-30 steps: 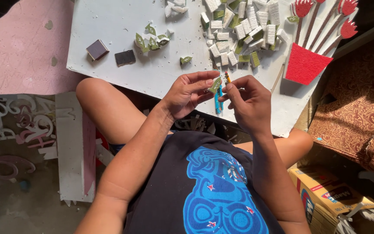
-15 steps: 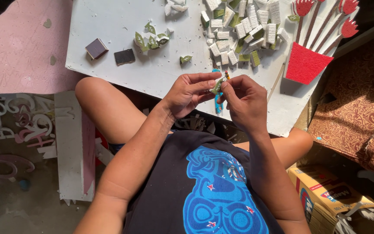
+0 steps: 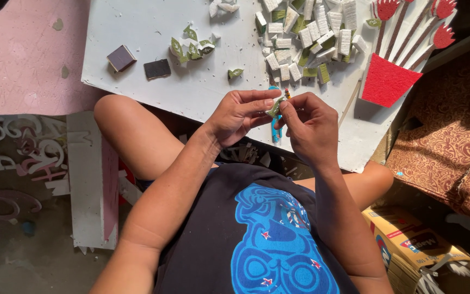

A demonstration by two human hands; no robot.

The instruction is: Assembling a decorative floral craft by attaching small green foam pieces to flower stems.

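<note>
My left hand [image 3: 241, 113] pinches a small green-and-white foam piece [image 3: 274, 106] between thumb and fingertips. My right hand [image 3: 311, 126] touches the same piece from the right and holds a blue craft knife [image 3: 276, 130], whose handle hangs down below the fingers. Both hands hover over the near edge of a white foam board [image 3: 153, 87]. On the board lie a heap of small white and green foam blocks [image 3: 305, 38], a few cut green leaf shapes [image 3: 191, 49] and a single leaf [image 3: 235, 73].
Two dark square pieces [image 3: 137, 62] lie on the board's left. A red foam pot with red-tipped stems [image 3: 393, 65] sits at its right. Pink foam sheet [image 3: 23, 60], cut foam letters [image 3: 12, 152], patterned cloth [image 3: 452, 136] and a cardboard box [image 3: 414, 239] surround my legs.
Both hands have stayed together over the board's edge, shifting only slightly while working the small piece. Nothing else has moved.
</note>
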